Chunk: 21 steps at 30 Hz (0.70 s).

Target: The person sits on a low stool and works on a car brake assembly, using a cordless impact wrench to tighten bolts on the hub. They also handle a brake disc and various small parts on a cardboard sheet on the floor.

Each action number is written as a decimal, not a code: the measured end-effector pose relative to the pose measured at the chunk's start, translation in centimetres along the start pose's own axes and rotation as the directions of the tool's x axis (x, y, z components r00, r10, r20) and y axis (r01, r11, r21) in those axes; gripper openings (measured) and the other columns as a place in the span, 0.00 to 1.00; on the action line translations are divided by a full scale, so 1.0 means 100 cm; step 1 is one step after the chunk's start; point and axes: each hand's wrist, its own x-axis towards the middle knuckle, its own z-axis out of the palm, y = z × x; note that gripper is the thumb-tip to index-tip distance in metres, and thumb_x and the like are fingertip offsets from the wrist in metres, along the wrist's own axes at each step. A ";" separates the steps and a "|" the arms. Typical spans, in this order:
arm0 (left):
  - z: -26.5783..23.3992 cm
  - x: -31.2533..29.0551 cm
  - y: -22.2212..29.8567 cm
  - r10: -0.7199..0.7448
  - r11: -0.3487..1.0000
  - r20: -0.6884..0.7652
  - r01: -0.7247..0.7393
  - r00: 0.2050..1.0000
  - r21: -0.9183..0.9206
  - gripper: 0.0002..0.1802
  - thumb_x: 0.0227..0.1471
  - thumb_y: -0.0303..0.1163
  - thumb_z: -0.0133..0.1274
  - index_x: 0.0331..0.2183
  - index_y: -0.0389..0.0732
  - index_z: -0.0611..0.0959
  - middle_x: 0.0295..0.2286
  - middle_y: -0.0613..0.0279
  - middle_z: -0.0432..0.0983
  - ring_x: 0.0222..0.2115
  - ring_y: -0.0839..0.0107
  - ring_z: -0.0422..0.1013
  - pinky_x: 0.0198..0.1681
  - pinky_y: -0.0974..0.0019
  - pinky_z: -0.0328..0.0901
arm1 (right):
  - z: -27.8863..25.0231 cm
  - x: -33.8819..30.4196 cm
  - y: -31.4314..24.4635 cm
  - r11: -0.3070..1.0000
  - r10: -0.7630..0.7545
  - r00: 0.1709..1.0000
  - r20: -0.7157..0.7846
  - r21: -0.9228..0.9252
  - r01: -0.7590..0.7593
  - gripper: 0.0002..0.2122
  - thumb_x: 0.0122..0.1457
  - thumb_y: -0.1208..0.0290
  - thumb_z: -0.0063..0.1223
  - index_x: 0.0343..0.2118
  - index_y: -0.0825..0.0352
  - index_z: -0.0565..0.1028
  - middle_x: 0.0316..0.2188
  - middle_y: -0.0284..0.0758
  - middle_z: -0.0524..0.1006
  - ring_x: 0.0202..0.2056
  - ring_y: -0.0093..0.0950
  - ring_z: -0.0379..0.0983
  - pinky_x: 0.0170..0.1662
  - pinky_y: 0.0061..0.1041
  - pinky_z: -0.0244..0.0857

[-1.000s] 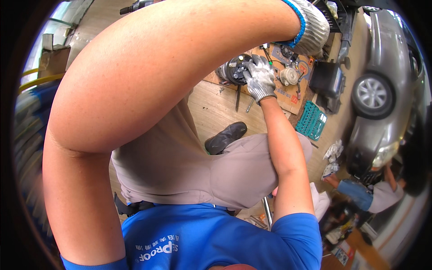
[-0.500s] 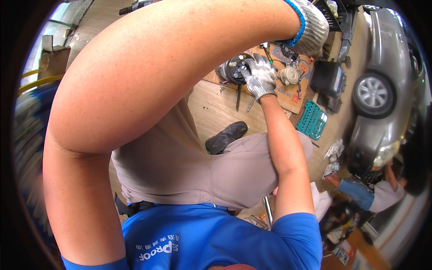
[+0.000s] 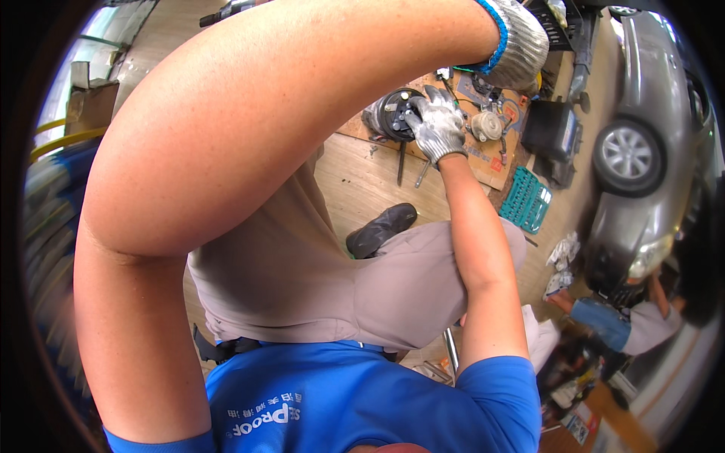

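Note:
A compressor-like machine part (image 3: 396, 113) with a round black face, set with several light round spots and bolt heads, lies at the cardboard's left end. My right hand (image 3: 439, 124), in a grey-white knit glove, rests at the right edge of that face. Its fingers are spread, and the tips on the left touch the face; I see nothing clearly gripped. My left arm arches across the view from the left. At its end my left hand (image 3: 521, 47), in a blue-cuffed knit glove, is bent down beyond the wrist. Its fingers are hidden, with a small yellow patch beside them.
Cardboard (image 3: 483, 170) under the work also bears a pale round part (image 3: 485, 126), and a rod (image 3: 400, 162) lies near. To the right are a black case (image 3: 549, 128), a teal socket set (image 3: 526, 200) and a grey car (image 3: 642, 226). Another person (image 3: 623, 325) crouches by its front.
My left gloved hand has shifted slightly left, and the yellow patch now shows by it. My right hand stays at the black face, with barely any movement.

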 end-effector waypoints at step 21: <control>0.000 0.001 -0.010 0.162 0.945 0.012 -0.159 0.987 0.286 0.16 0.58 0.34 0.50 0.35 0.34 0.89 0.32 0.45 0.84 0.32 0.51 0.81 0.37 0.53 0.74 | 0.014 -0.001 0.007 0.998 -0.034 0.997 -0.072 -0.063 0.029 0.16 0.59 0.58 0.57 0.49 0.54 0.81 0.58 0.36 0.74 0.61 0.39 0.66 0.63 0.45 0.58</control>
